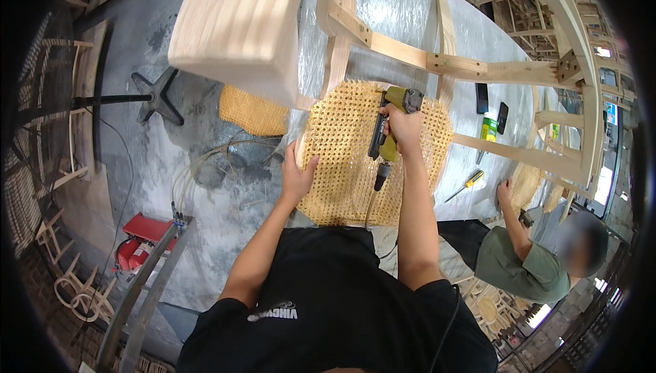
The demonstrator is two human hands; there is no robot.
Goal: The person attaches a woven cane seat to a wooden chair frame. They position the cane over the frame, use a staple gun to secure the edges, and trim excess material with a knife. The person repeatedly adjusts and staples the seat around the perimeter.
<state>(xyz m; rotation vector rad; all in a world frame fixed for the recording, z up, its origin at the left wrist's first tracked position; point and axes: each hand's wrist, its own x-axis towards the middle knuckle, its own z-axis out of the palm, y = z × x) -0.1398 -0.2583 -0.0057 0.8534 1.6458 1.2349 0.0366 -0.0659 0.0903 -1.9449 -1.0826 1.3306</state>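
In front of my body lies a round panel of yellow woven cane (335,175), its edges ragged at the top. My left hand (296,179) grips its left rim, thumb on the upper side and fingers along the edge. My right hand (404,129) is closed around the handle of an olive and black pneumatic stapler (406,99), held over the right half of the cane. A hose trails from the tool toward my waist. Whether the stapler's nose touches the cane cannot be made out.
A pale wooden chair frame (458,65) and a large wooden block (232,24) stand beyond the panel. Another cane piece (251,112) lies left. At right are a screwdriver (473,179), a green container (488,128), phones (482,97) and a co-worker (519,257). Red fire extinguishers (133,255) stand lower left.
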